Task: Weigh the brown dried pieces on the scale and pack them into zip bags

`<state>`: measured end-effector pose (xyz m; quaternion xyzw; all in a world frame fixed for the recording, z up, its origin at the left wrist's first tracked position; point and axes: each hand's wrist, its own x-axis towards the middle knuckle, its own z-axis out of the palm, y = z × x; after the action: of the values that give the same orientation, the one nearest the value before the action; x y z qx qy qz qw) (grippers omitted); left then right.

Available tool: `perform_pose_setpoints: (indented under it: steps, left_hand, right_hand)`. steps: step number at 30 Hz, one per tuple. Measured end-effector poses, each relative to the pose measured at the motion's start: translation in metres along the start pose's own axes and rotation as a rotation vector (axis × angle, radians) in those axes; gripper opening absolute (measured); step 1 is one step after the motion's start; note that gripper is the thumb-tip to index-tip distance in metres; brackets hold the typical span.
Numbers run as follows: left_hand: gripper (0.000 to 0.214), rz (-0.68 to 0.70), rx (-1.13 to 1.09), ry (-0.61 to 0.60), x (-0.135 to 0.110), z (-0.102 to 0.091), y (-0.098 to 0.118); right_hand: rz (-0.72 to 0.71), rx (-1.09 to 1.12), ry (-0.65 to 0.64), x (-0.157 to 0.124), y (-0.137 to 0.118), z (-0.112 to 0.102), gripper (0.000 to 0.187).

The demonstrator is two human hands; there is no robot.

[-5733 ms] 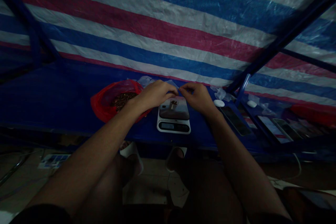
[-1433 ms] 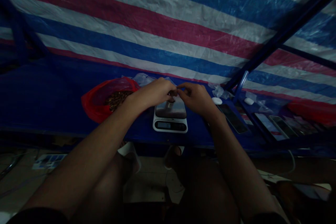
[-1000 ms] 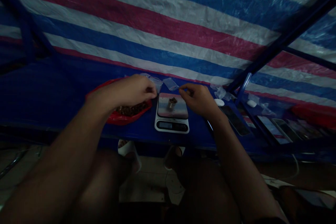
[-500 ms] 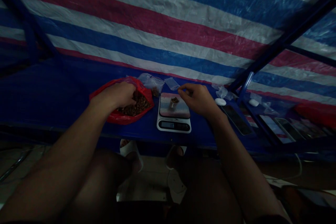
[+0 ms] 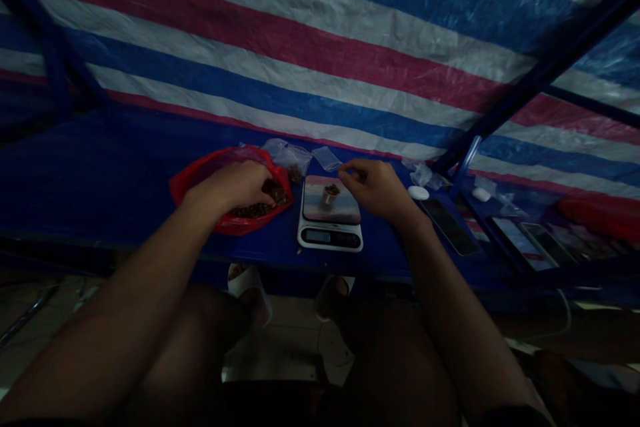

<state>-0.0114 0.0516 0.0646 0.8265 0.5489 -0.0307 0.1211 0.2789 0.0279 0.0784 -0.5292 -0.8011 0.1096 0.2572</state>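
A person seated at a blue tabletop (image 5: 105,177) reaches forward with both arms, the left hand (image 5: 235,187) curled down into a red plastic bag (image 5: 200,183) and its fingers (image 5: 263,185) among a heap of brown granules (image 5: 255,209); whether they have closed on any cannot be told. The right hand (image 5: 373,187) hangs relaxed and loosely curled, holding nothing visible, its fingertips (image 5: 344,175) just above the back edge of a white digital scale (image 5: 330,238). On the scale's platform stands a small upright metal cup (image 5: 329,196) with dark pieces at its mouth; the display is too dim to read. Two clear plastic bags, one crumpled (image 5: 285,155) and one small and flat (image 5: 326,158), lie just behind the red bag and scale. Right of the scale are a white round object (image 5: 418,193) and a dark smartphone (image 5: 449,227), under a striped tarpaulin (image 5: 300,60).
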Motion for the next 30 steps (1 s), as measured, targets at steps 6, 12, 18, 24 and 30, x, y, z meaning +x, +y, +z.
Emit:
perform_pose_setpoints:
  steps: [6, 12, 18, 24, 30]
  left_hand:
    - [0.028, 0.013, 0.030, 0.032, 0.005, 0.004, 0.002]
    - [0.027, -0.037, 0.086, 0.051, 0.004, 0.003, 0.004]
    - [0.028, -0.055, 0.085, 0.012, 0.001, 0.001, 0.004]
    - [0.029, -0.026, 0.057, 0.024, 0.001, 0.000, 0.003]
    - [0.026, -0.013, 0.086, 0.075, 0.000, 0.002, 0.004]
  right_hand:
    - [-0.063, 0.034, -0.129, -0.006, -0.012, -0.005, 0.021]
    - [-0.220, -0.120, -0.789, -0.034, -0.053, 0.006, 0.024]
    - [-0.220, -0.107, -0.567, -0.043, -0.055, 0.010, 0.012]
    - [-0.124, 0.069, -0.167, -0.026, -0.026, 0.003, 0.021]
    - [-0.034, 0.151, 0.018, -0.017, -0.009, 0.006, 0.025]
